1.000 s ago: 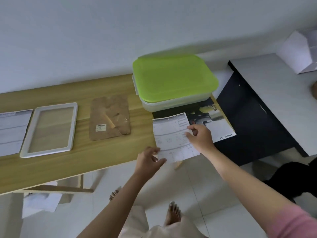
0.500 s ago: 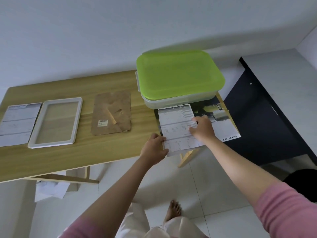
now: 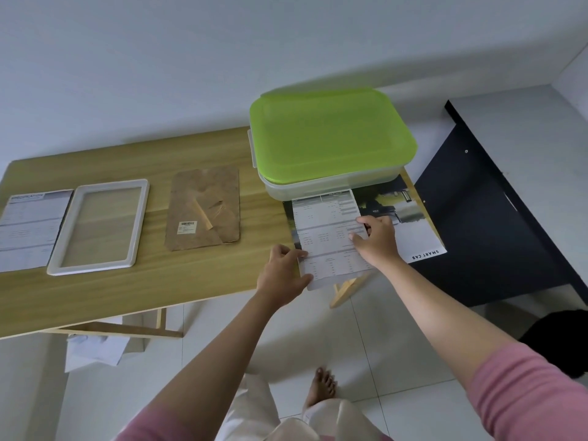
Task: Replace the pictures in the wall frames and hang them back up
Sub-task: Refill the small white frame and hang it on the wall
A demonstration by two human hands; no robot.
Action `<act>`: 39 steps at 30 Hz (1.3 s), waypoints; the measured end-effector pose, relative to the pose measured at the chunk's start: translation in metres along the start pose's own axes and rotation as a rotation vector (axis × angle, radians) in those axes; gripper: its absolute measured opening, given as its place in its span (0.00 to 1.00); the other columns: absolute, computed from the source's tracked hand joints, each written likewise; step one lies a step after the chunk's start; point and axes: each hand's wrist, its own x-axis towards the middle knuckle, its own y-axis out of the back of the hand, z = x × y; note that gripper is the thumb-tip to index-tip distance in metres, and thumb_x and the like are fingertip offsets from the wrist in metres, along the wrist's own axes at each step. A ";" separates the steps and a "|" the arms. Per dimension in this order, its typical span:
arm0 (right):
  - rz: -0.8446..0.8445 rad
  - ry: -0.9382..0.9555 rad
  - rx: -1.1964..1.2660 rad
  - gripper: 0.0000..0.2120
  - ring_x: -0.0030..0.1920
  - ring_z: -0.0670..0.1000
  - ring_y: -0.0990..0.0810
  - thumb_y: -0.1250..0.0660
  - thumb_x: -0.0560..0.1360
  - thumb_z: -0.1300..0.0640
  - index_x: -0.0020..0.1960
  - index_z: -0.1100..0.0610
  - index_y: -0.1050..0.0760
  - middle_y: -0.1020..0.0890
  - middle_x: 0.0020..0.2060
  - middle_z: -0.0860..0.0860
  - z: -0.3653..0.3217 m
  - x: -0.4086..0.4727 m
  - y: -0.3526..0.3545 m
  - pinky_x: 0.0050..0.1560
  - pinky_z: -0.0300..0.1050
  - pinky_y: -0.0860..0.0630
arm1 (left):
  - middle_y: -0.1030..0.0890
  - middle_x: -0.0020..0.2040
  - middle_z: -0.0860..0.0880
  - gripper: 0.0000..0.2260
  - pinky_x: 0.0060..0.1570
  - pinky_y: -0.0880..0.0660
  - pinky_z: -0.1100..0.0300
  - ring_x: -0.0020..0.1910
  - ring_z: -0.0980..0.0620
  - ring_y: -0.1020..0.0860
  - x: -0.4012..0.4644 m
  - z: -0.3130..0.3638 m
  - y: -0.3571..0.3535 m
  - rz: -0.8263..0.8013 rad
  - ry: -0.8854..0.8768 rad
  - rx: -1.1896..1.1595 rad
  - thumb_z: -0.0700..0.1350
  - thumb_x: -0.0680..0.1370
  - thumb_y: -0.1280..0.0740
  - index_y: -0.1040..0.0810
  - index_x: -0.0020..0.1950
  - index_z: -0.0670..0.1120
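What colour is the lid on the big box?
Bright lime green lid, seen clearly in the head view.

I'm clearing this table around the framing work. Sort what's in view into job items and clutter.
Job items:
white frame
brown backing board
printed sheet under both hands, left hand, right hand
car poster beneath it
second printed sheet

Likely clutter:
green-lidded box
crumpled paper on the floor
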 end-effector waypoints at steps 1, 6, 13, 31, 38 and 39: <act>0.003 -0.001 -0.005 0.20 0.63 0.57 0.31 0.30 0.73 0.56 0.64 0.56 0.28 0.32 0.62 0.57 0.000 0.000 0.000 0.59 0.44 0.32 | 0.34 0.58 0.51 0.24 0.46 0.20 0.53 0.49 0.51 0.25 0.000 0.001 0.001 -0.004 0.003 0.007 0.53 0.70 0.29 0.28 0.65 0.52; 0.025 0.011 -0.058 0.20 0.63 0.57 0.33 0.31 0.74 0.57 0.64 0.56 0.28 0.32 0.61 0.57 -0.006 -0.002 -0.001 0.56 0.43 0.32 | 0.34 0.59 0.49 0.23 0.51 0.21 0.54 0.51 0.50 0.26 0.001 0.003 0.004 -0.019 0.004 -0.060 0.51 0.73 0.30 0.29 0.67 0.51; 0.136 0.346 -0.191 0.15 0.57 0.55 0.30 0.34 0.73 0.61 0.59 0.58 0.24 0.27 0.53 0.56 -0.049 -0.025 -0.028 0.49 0.46 0.26 | 0.27 0.58 0.51 0.18 0.47 0.23 0.58 0.45 0.54 0.22 -0.013 -0.015 0.035 0.147 0.030 -0.299 0.48 0.74 0.31 0.27 0.63 0.49; -0.204 0.603 0.039 0.06 0.52 0.53 0.24 0.35 0.74 0.61 0.50 0.56 0.24 0.23 0.44 0.49 -0.375 -0.058 -0.322 0.48 0.41 0.30 | 0.22 0.50 0.49 0.08 0.44 0.26 0.58 0.46 0.51 0.22 -0.046 -0.315 0.307 0.614 0.329 -0.280 0.45 0.75 0.33 0.22 0.52 0.45; -0.271 0.548 -0.259 0.19 0.64 0.57 0.32 0.35 0.75 0.51 0.64 0.54 0.28 0.25 0.61 0.54 -0.450 -0.043 -0.407 0.61 0.52 0.32 | 0.27 0.60 0.45 0.17 0.48 0.33 0.58 0.59 0.45 0.28 -0.062 -0.410 0.357 0.551 0.545 -0.160 0.48 0.73 0.31 0.25 0.60 0.47; -0.275 0.535 -0.321 0.21 0.65 0.58 0.33 0.35 0.74 0.49 0.65 0.53 0.29 0.26 0.63 0.53 -0.456 -0.039 -0.414 0.61 0.52 0.33 | 0.28 0.60 0.45 0.18 0.48 0.34 0.58 0.60 0.45 0.29 -0.064 -0.416 0.359 0.539 0.568 -0.156 0.48 0.72 0.30 0.26 0.60 0.47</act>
